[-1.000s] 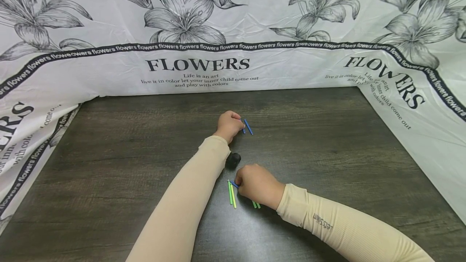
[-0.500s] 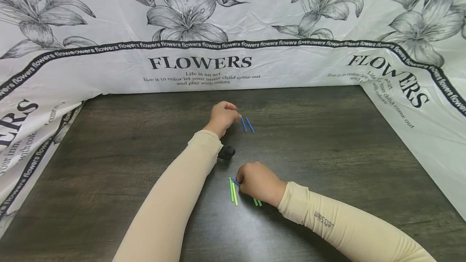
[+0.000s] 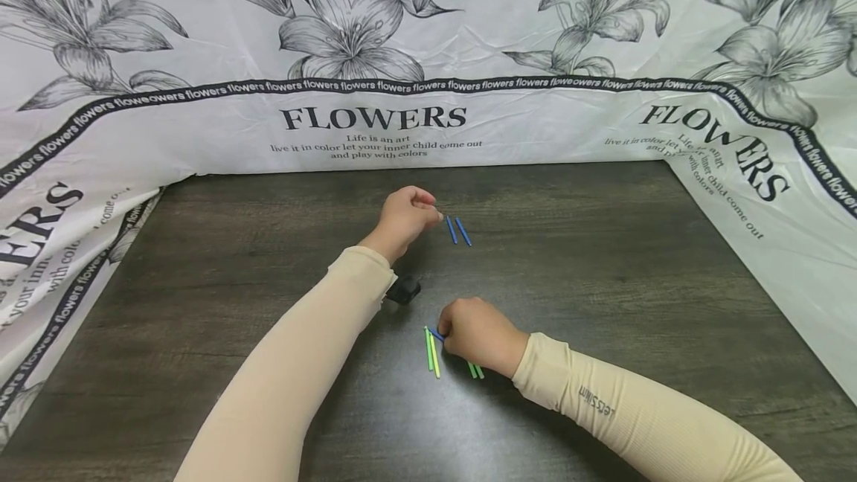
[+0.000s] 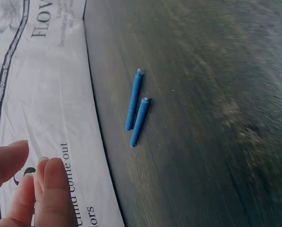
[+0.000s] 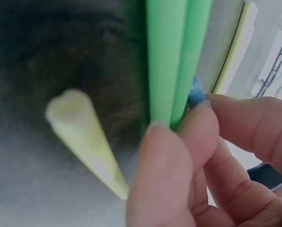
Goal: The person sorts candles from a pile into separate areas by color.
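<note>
My left hand (image 3: 406, 218) hovers just left of two short blue sticks (image 3: 463, 231) that lie side by side on the dark table. In the left wrist view both blue sticks (image 4: 133, 101) show small pale tips, and the thumb stands apart from the fingers (image 4: 56, 189) with nothing between them. Nearer the body, my right hand (image 3: 478, 333) pinches two green sticks (image 5: 167, 61) at their ends; their other ends show below it in the head view. A blue stick (image 3: 435, 334) runs in under its fingertips, mostly hidden, so I cannot tell how it is held.
A green stick (image 3: 429, 352) and a yellow-green stick (image 3: 435, 357) lie left of the right hand. A black wrist camera (image 3: 404, 290) hangs under the left sleeve. White flower-printed cloth (image 3: 535, 125) borders the wood-grain table (image 3: 602, 244) at the back and sides.
The left hand has drawn off the left blue stick, moving left, and its fingers have spread. Both blue sticks stay on the table. The right hand has stayed in place.
</note>
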{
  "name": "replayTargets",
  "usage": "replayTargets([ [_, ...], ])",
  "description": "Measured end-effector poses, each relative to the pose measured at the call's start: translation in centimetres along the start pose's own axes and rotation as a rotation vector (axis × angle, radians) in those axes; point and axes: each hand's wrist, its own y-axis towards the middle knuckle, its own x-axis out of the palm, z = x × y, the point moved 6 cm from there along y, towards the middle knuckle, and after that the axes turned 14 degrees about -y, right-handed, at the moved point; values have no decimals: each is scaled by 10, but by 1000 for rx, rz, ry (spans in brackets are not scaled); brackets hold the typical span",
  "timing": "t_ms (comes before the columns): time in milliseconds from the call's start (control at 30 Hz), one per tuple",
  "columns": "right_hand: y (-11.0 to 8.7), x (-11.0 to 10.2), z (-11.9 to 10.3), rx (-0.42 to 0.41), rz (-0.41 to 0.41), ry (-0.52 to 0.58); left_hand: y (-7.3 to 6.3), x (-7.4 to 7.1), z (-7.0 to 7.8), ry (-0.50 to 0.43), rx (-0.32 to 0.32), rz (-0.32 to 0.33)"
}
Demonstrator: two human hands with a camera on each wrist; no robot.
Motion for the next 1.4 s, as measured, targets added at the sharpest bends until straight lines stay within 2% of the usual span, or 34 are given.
replayTargets([
  [300, 1, 1, 0, -3, 1, -8, -17, -12, -2, 30, 8, -22],
  [467, 1, 1, -1, -5, -4, -11, -27, -19, -9, 63, -5, -42],
  [767, 2, 2, 2, -9, 5, -11, -43, -26, -19, 52, -29, -79],
  [1033, 2, 2, 3, -14, 15, -24, -58, -26, -27, 55, -57, -101],
  [1400, 1, 1, 0, -31, 18, -28, -74, -26, -48, 95, -39, -98],
])
